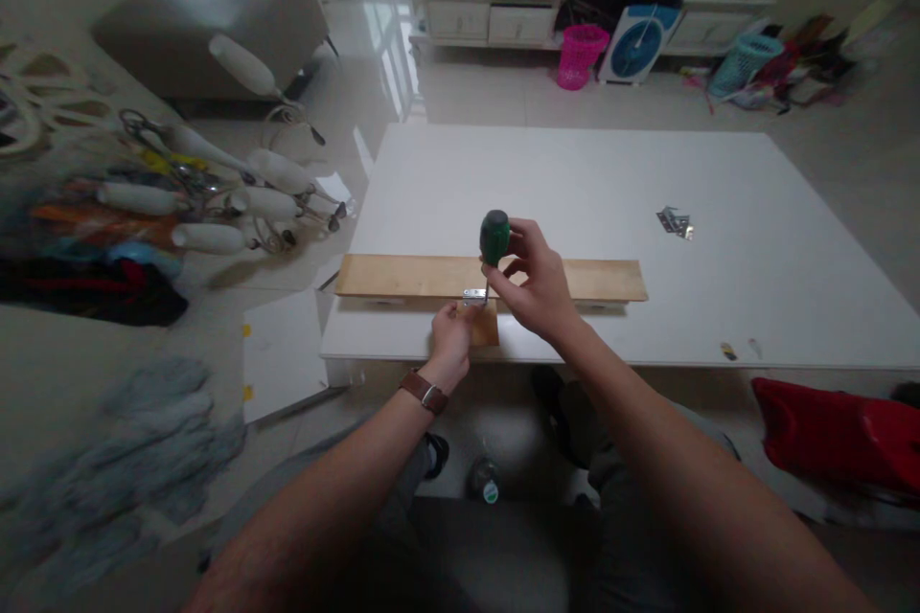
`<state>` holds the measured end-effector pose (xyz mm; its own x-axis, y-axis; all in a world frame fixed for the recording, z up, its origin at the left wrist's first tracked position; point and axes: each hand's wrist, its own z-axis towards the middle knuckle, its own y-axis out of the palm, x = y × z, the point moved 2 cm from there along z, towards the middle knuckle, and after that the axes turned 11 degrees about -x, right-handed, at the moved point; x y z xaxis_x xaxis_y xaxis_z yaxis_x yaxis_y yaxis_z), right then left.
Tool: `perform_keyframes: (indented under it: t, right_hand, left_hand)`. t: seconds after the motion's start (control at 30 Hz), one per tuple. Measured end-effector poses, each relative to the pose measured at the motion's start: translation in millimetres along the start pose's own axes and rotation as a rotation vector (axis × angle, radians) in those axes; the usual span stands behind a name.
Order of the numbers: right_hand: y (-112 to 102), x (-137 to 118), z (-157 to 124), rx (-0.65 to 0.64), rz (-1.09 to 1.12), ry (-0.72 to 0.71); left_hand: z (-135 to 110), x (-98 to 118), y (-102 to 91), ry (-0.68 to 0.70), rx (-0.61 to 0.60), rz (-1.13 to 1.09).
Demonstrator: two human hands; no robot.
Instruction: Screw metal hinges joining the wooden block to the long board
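A long wooden board (402, 275) lies across the front of the white table (575, 182). A small wooden block (485, 328) sits against its front edge, with a metal hinge (474, 293) across the joint. My right hand (536, 283) is closed around a green-handled screwdriver (494, 238), held upright with its tip down at the hinge. My left hand (451, 340) is closed on the small block at the table's front edge. A brown watch strap is on my left wrist.
More metal hinges (674, 222) lie at the table's right. A red bag (834, 431) sits at the lower right, a bottle (486, 479) on the floor between my legs. Several white-handled tools (216, 201) lie on the left. A pink basket (579, 56) and a fan (638, 42) stand behind.
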<state>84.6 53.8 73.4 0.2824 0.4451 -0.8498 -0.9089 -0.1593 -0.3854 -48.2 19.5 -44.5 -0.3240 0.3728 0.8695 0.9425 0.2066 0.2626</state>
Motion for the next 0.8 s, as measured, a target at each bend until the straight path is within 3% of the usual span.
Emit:
perform_keyframes:
  t: [0.8]
  right_hand:
    - [-0.8, 0.2, 0.4, -0.005, -0.017, 0.002]
  left_hand:
    - [-0.2, 1.0, 0.9, -0.003, 0.018, 0.002]
